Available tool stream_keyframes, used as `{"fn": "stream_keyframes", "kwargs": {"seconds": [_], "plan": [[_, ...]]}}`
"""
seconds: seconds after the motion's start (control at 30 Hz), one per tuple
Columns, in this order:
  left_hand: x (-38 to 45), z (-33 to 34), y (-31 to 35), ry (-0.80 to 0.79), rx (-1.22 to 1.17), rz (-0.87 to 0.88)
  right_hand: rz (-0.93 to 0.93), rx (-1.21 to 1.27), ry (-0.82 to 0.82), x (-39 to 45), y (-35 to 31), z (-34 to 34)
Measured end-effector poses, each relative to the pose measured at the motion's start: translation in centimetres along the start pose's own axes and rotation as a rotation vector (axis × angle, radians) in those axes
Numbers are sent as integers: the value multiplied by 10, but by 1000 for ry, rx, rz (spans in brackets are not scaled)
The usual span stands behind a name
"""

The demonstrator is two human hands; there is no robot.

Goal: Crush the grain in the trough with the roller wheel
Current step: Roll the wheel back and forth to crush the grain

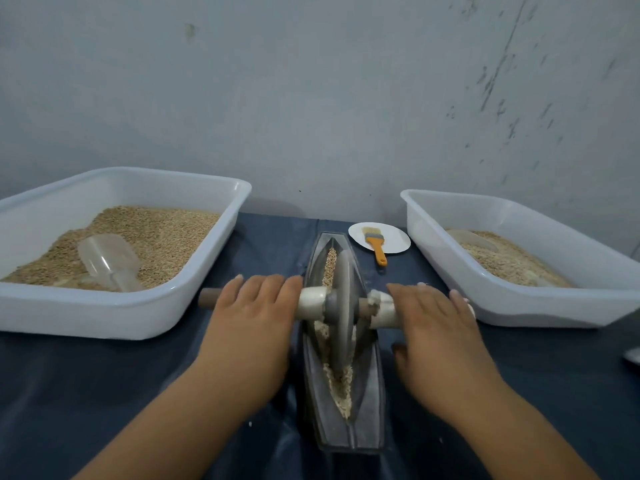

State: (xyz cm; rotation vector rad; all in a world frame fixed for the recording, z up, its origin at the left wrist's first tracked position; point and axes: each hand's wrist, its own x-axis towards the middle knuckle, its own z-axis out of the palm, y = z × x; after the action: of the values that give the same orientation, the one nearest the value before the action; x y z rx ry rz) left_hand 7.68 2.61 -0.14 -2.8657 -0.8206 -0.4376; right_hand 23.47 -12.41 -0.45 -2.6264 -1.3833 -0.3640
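A dark boat-shaped metal trough [372,403] lies lengthwise in the middle of the table. Grain [330,263] fills its groove at the far end, and crushed pale grain [341,386] lies at the near end. The grey roller wheel [343,299] stands upright in the groove at mid-length, on a wooden axle with white sleeves [311,301]. My left hand [254,318] lies flat on the axle's left side, fingers straight. My right hand [438,327] lies flat on the right side, fingers straight. The axle's brown left end [209,297] sticks out past my left hand.
A white tub [114,320] of whole grain with a clear scoop [109,259] sits at the left. At the right is a white tub [519,306] of crushed grain. A paper plate [398,237] holds an orange brush [375,245] behind the trough. A dark blue cloth [86,393] covers the table.
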Motion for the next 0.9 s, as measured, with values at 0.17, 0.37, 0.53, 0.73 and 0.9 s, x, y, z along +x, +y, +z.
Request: {"fn": "stream_keyframes", "kwargs": {"seconds": [0.17,0.37,0.53,0.73,0.9], "plan": [[-48,7,-1,227,-91,50,-102,-33,124,-36,1,-6],[16,0,2,-35,-8,-39,35,81,-42,22,1,1],[12,-4,4,-50,16,-33,45,76,-27,12,3,3],[-53,6,6,273,-58,105,-28,0,82,-43,3,2],[-11,-2,5,24,-27,17,17,110,-10,-5,7,5]]}}
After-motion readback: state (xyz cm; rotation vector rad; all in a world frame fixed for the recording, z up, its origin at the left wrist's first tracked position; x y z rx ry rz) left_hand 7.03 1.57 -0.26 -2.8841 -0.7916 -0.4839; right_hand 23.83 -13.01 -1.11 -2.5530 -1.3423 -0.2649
